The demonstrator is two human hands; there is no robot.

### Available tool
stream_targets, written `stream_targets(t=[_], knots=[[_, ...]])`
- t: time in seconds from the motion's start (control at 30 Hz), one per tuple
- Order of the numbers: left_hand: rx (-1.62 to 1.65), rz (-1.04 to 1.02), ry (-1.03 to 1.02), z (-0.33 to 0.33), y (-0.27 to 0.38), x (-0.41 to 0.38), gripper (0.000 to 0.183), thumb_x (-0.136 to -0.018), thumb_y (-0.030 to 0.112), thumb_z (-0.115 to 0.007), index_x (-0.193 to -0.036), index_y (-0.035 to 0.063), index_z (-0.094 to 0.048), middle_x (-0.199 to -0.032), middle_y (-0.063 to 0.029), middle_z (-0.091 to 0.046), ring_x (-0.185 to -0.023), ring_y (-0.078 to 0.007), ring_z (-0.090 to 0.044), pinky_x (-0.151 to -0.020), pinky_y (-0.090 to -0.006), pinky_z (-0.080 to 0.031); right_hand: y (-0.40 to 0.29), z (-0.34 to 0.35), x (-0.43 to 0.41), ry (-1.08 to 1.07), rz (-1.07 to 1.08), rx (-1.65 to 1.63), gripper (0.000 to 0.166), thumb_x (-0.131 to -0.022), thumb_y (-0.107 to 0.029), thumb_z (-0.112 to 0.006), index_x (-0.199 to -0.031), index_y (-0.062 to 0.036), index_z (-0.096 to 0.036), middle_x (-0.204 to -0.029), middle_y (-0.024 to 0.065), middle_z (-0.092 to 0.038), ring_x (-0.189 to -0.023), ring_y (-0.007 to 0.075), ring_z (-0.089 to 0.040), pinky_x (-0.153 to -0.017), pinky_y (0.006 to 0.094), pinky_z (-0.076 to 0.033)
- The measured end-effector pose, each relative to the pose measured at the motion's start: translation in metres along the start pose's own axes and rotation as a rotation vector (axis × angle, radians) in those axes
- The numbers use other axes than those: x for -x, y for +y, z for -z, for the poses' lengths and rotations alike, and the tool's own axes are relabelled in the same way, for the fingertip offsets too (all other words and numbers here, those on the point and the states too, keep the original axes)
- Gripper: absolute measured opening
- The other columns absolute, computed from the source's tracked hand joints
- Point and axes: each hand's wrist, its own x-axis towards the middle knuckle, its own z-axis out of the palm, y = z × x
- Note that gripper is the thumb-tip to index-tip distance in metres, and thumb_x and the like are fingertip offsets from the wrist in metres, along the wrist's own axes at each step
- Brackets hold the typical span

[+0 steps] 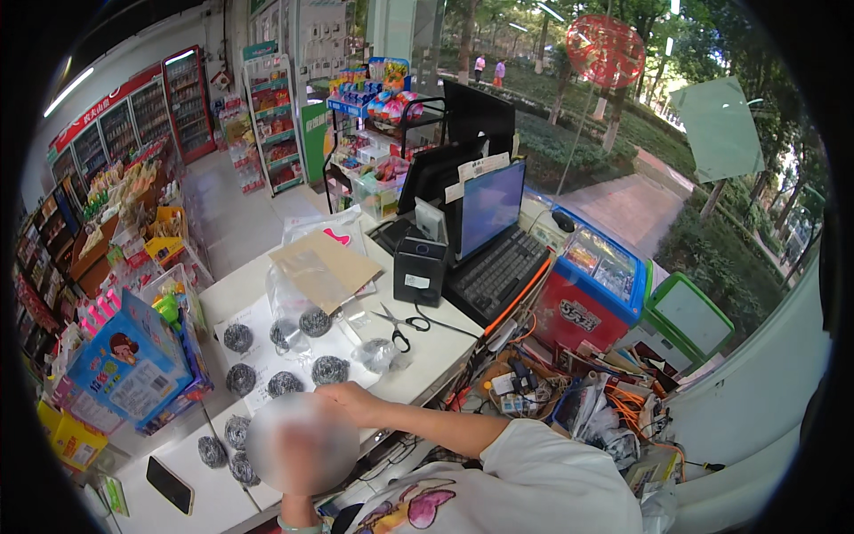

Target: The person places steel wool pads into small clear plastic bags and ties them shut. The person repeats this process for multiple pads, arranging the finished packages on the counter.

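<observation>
My right hand point(357, 405) reaches in from the right over the near edge of the white counter point(427, 360), fingers curled. A round blur covers most of my left hand point(300, 444), its wrist wearing a pale bangle; whatever lies between the two hands is hidden. Just beyond my right hand sits a steel wool scouring ball point(330, 370), with several more around it on sheets of paper point(260, 320) bearing handwriting. Beside my left hand a scouring ball point(237, 432) rests near two others. Crumpled clear plastic point(377, 355) lies near black-handled scissors point(401, 326), whose blades are spread.
A brown cardboard sheet point(330, 267) and clear plastic bag lie farther back. A black box-shaped device point(419, 270) stands beside the keyboard point(500, 267) and screen point(494, 207). A phone point(170, 485) lies left, near a blue display box point(133, 364). Cables and clutter fill the right.
</observation>
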Motion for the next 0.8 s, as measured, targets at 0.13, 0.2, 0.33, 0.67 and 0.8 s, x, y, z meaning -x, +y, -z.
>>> stream_targets(t=[0.13,0.2,0.33,0.67,0.8], knots=[[0.188,0.31,0.17,-0.01,0.017,-0.003,0.012,-0.082,0.011,-0.069,-0.085,0.004,-0.059,-0.072,0.0027,-0.056,-0.063,-0.0036,-0.048,-0.055,-0.0205,-0.037,0.031,-0.014,0.002,0.172,-0.042,-0.163,0.017,-0.093,-0.014,-0.055,-0.095,0.0014,-0.06,-0.085,0.0047,-0.063,-0.083,0.0116,-0.059,-0.071,0.027,-0.05],[0.213,0.323,0.154,-0.014,0.022,-0.008,0.013,-0.081,0.014,-0.071,-0.082,0.0034,-0.063,-0.068,0.0042,-0.052,-0.061,-0.0034,-0.043,-0.051,-0.0208,-0.033,0.059,-0.012,0.001,0.204,-0.099,-0.182,0.02,-0.094,-0.015,-0.056,-0.104,0.0025,-0.06,-0.096,0.0045,-0.064,-0.091,0.01,-0.058,-0.082,0.0264,-0.049],[0.53,0.422,0.275,-0.007,0.014,0.003,0.016,-0.083,0.01,-0.068,-0.075,0.0017,-0.057,-0.085,-0.0101,-0.068,-0.073,-0.0103,-0.061,-0.063,-0.0209,-0.045,0.002,-0.026,0.022,0.085,0.428,0.424,0.007,-0.084,-0.007,-0.057,-0.087,-0.0009,-0.059,-0.082,0.0135,-0.061,-0.079,0.0328,-0.059,-0.07,0.0383,-0.048],[0.236,0.345,-0.116,0.015,0.012,0.01,0.015,-0.083,0.005,-0.068,-0.078,0.0058,-0.055,-0.083,-0.0038,-0.066,-0.076,-0.0053,-0.058,-0.066,-0.0193,-0.045,0.005,-0.014,0.027,0.159,0.075,0.209,0.013,-0.089,-0.01,-0.054,-0.088,0.0011,-0.059,-0.078,0.0109,-0.06,-0.068,0.0203,-0.06,-0.064,0.0301,-0.048],[-0.012,0.334,-0.22,0.012,0.008,0.012,0.016,-0.083,0.003,-0.069,-0.079,0.006,-0.054,-0.073,0.0036,-0.058,-0.065,0.0001,-0.048,-0.056,-0.0165,-0.039,0.028,-0.023,0.017,0.165,0.003,-0.009,0.015,-0.091,-0.013,-0.056,-0.088,0.0015,-0.059,-0.077,0.0048,-0.061,-0.068,0.0095,-0.058,-0.063,0.0256,-0.049]])
